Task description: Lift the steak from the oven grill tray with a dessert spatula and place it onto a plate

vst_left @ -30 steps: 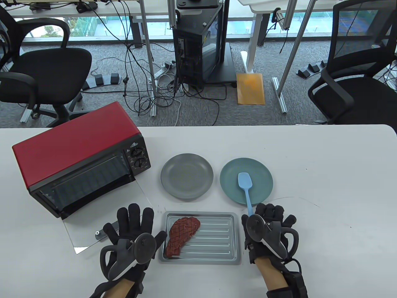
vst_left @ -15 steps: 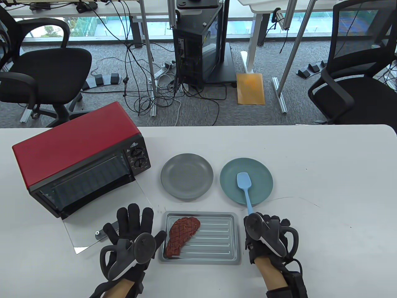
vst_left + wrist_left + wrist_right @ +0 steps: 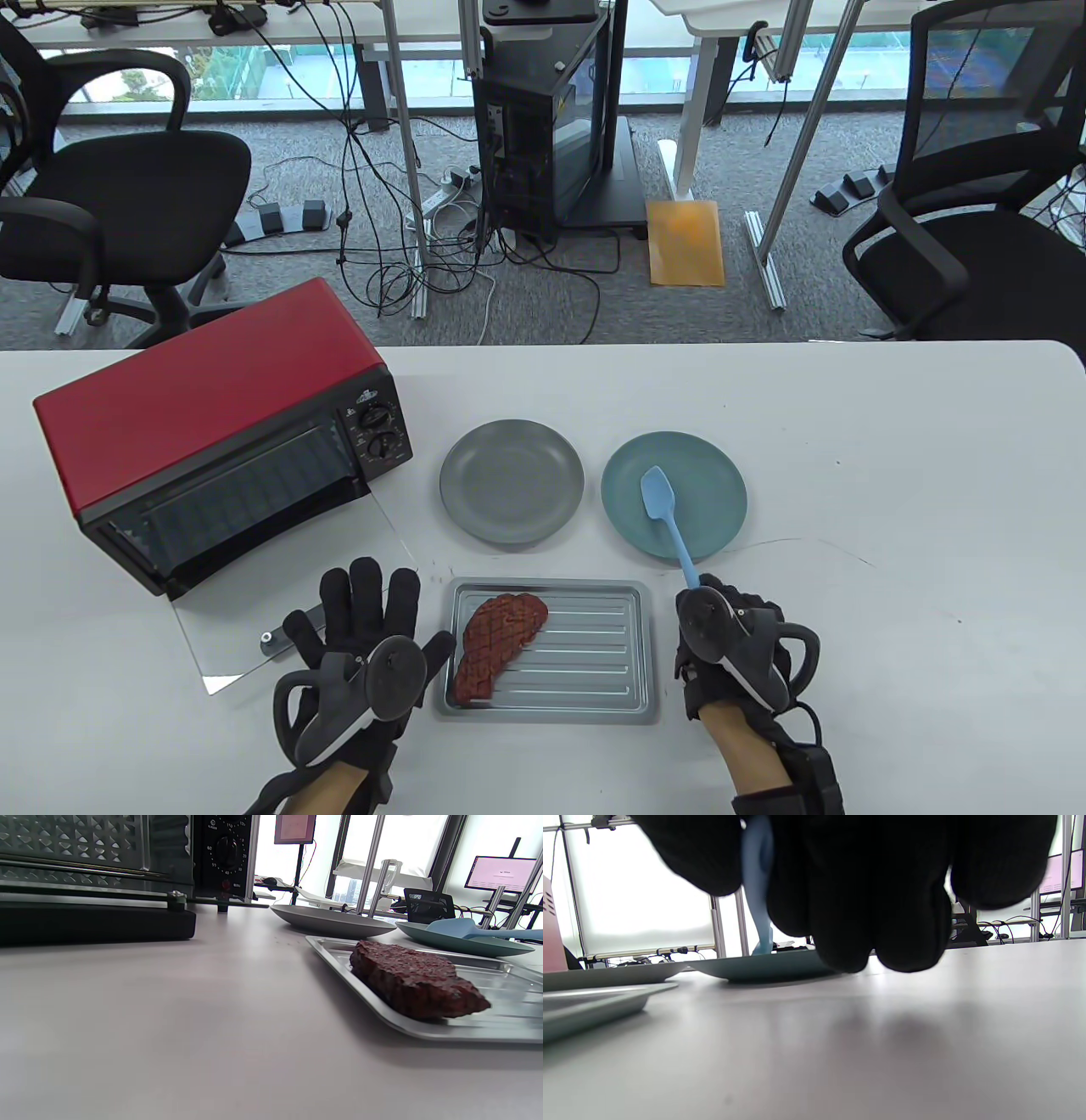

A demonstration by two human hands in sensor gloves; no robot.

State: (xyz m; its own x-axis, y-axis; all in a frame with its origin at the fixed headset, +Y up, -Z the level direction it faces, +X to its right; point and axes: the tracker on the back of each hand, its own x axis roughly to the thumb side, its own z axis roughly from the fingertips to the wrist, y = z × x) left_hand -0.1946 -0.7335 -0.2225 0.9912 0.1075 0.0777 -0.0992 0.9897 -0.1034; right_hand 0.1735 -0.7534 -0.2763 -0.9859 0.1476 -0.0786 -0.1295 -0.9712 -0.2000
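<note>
A brown steak (image 3: 496, 643) (image 3: 415, 984) lies on the left half of the steel grill tray (image 3: 594, 654) (image 3: 500, 1027) near the table's front edge. My right hand (image 3: 731, 628) (image 3: 865, 895), just right of the tray, grips the handle end of the light blue dessert spatula (image 3: 666, 518) (image 3: 757, 878). The spatula's blade is over the teal plate (image 3: 713, 475) (image 3: 763, 969). An empty grey plate (image 3: 512, 492) (image 3: 335, 923) stands left of the teal one. My left hand (image 3: 365, 628) lies flat on the table left of the tray, fingers spread.
A red toaster oven (image 3: 212, 441) (image 3: 127, 853) stands at the left with its glass door (image 3: 254, 637) folded down onto the table, partly under my left hand. The white table (image 3: 891, 509) stretches away to the right.
My right hand's fingers have curled around the spatula handle, and the blade has swung a little to the left over the teal plate. The left hand has stayed still.
</note>
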